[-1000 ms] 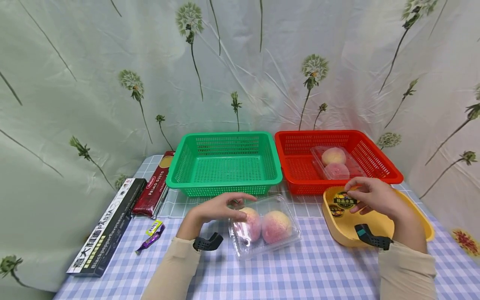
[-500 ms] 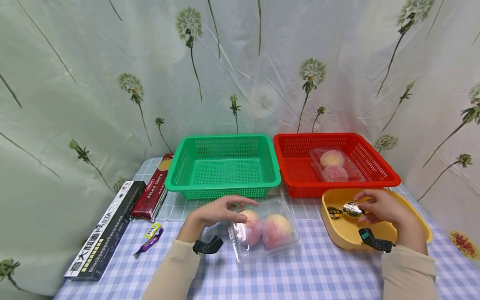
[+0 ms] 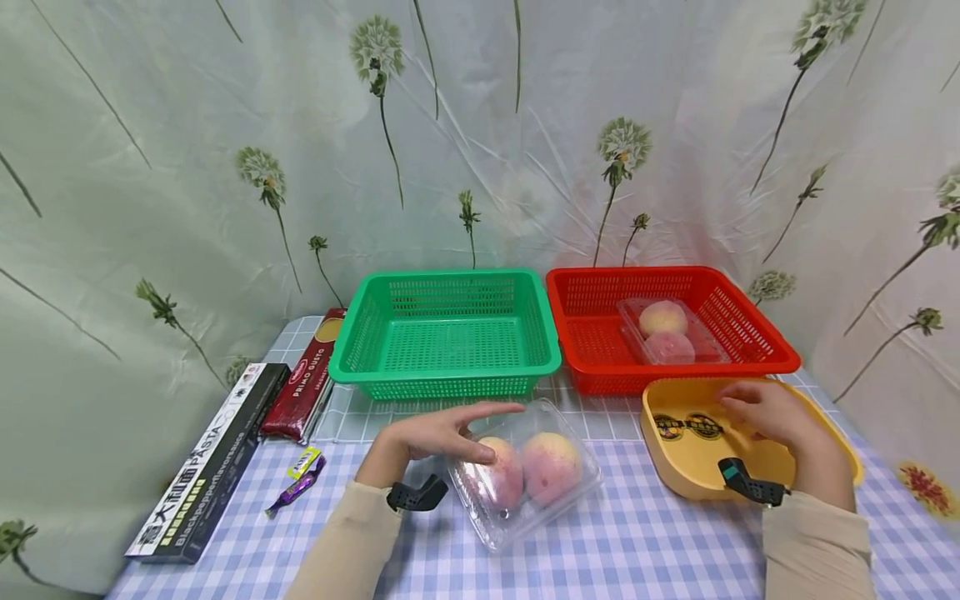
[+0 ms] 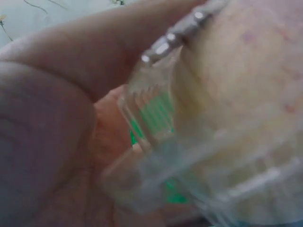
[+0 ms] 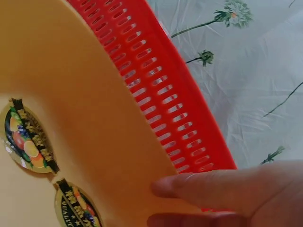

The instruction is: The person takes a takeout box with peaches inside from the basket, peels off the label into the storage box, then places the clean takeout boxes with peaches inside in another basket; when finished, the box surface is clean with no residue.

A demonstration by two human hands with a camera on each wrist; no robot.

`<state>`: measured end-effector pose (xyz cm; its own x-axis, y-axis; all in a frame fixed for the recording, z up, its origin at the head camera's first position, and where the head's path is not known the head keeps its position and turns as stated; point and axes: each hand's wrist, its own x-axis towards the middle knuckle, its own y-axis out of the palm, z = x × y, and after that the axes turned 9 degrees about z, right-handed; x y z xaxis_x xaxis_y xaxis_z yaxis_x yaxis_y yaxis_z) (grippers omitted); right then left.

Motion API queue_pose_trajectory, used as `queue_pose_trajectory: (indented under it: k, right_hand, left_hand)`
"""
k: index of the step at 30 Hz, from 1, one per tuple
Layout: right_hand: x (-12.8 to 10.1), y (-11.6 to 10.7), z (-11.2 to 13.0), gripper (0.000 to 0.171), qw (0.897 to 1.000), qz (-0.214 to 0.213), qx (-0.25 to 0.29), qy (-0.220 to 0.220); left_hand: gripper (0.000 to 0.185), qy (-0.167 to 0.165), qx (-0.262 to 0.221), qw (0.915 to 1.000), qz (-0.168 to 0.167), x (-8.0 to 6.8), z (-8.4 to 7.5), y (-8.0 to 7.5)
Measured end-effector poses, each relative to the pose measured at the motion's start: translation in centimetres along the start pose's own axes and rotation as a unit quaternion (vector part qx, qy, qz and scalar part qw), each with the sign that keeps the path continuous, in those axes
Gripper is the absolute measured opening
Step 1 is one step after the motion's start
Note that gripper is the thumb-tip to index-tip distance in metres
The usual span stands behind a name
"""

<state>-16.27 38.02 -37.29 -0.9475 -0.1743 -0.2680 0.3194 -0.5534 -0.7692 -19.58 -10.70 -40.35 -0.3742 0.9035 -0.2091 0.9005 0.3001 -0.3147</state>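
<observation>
- Head view is showing the left hand (image 3: 438, 433) gripping the near-left end of a clear clamshell box (image 3: 525, 475) with two peaches (image 3: 551, 467) inside; thumb over the lid, fingers underneath as far as the left wrist view is suggesting, where skin is pressing against the clear plastic (image 4: 156, 156).
- That box is sitting on the checked table (image 3: 600, 542), in front of the green basket (image 3: 446, 329), and appearing tilted, its left end raised.
- My judgement: the thin plastic is flexing easily, so a grip at the hinge edge with support below the fruit is serving better than squeezing the lid, and keeping the box level is stopping the peaches from rolling.
- Left forearm is reaching in from below, wrist bent slightly inward, index finger stretched out straight over the lid.
- Right hand (image 3: 765, 417) is hovering over the yellow tray (image 3: 840, 450), fingers relaxed and loosely extended, holding nothing; the right wrist view is showing fingertips (image 5: 199, 187) near the tray's far wall.
- Two round stickers (image 3: 690, 427) are lying flat on the tray floor, just left of those fingers and apart from them.
- Behind the tray, the red basket (image 3: 600, 333) is holding a second peach box (image 3: 667, 332).
- Right forearm is coming in from the lower right, palm facing down.
</observation>
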Motion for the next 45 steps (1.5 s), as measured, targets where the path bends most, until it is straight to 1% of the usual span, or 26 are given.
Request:
queue_pose_trajectory:
  k: [4,7,9,12,13,15,17,18,20,22,25,27,30,32,35,38,40,42,45]
  right_hand:
    - [-0.2,-0.2,0.1,0.041,0.999,-0.05,-0.005,0.009]
    - [-0.4,-0.3,0.2,0.041,0.996,-0.09,-0.004,0.004]
    - [-0.4,-0.3,0.2,0.04,0.992,-0.126,-0.017,-0.002]
    - [-0.4,-0.1,0.3,0.038,0.981,-0.194,-0.021,0.001]
    - [-0.3,0.0,0.4,0.037,0.976,-0.216,-0.019,0.003]
    - [-0.2,0.2,0.5,0.036,0.966,-0.257,-0.006,-0.002]
    - [0.1,0.3,0.6,0.033,0.958,-0.286,0.004,-0.021]
    - [0.2,0.4,0.6,0.033,0.956,-0.293,0.004,-0.028]
    - [0.5,0.5,0.5,0.034,0.955,-0.295,0.001,-0.039]
    - [0.7,0.6,0.2,0.041,0.959,-0.282,0.002,-0.032]
    - [1.0,0.8,-0.3,0.058,0.967,-0.255,0.019,0.0]
    - [1.1,1.0,-0.6,0.067,0.97,-0.239,0.035,0.011]
    - [1.3,1.4,-0.9,0.072,0.972,-0.223,0.077,0.011]
    - [1.5,1.7,-1.0,0.072,0.969,-0.218,0.114,0.005]
    - [1.6,2.0,-1.2,0.072,0.963,-0.215,0.161,0.001]
    - [1.8,2.0,-1.2,0.071,0.958,-0.215,0.192,0.003]
    - [1.9,2.0,-1.2,0.071,0.954,-0.216,0.209,0.004]
    - [1.9,1.9,-1.3,0.07,0.95,-0.22,0.222,0.003]
    - [2.0,1.8,-1.3,0.069,0.944,-0.227,0.238,0.001]
  left_hand:
    - [0.063,0.021,-0.016,0.9994,0.021,0.5,0.1,0.2]
    - [0.06,0.047,-0.047,0.9968,0.043,0.8,0.5,0.3]
    - [0.061,0.067,-0.065,0.994,0.057,1.0,0.7,0.4]
    - [0.062,0.101,-0.099,0.9877,0.065,1.2,1.0,0.5]
    - [0.062,0.111,-0.11,0.9858,0.063,1.3,0.9,0.6]
    - [0.064,0.13,-0.13,0.9816,0.052,1.4,0.8,0.8]
    - [0.062,0.146,-0.151,0.977,0.036,1.4,0.4,0.9]
    - [0.061,0.151,-0.163,0.9747,0.027,1.4,0.2,1.0]
    - [0.056,0.161,-0.184,0.9695,0.012,1.4,-0.3,1.1]
    - [0.05,0.171,-0.21,0.9628,0.001,1.4,-0.8,1.1]
    - [0.045,0.183,-0.237,0.954,-0.018,1.5,-1.6,1.1]
    - [0.045,0.187,-0.248,0.9498,-0.038,1.5,-2.3,1.2]
    - [0.047,0.19,-0.262,0.9425,-0.083,1.6,-3.1,1.3]
    - [0.047,0.191,-0.281,0.9327,-0.121,1.7,-3.7,1.5]
    - [0.046,0.188,-0.312,0.9125,-0.186,2.4,-4.5,1.6]
    - [0.047,0.179,-0.337,0.8907,-0.247,3.6,-5.4,1.4]
    - [0.048,0.175,-0.345,0.8787,-0.28,4.6,-6.1,1.1]
    - [0.049,0.166,-0.348,0.8694,-0.309,5.7,-6.7,0.7]
    - [0.049,0.147,-0.346,0.8624,-0.339,7.3,-7.7,0.2]
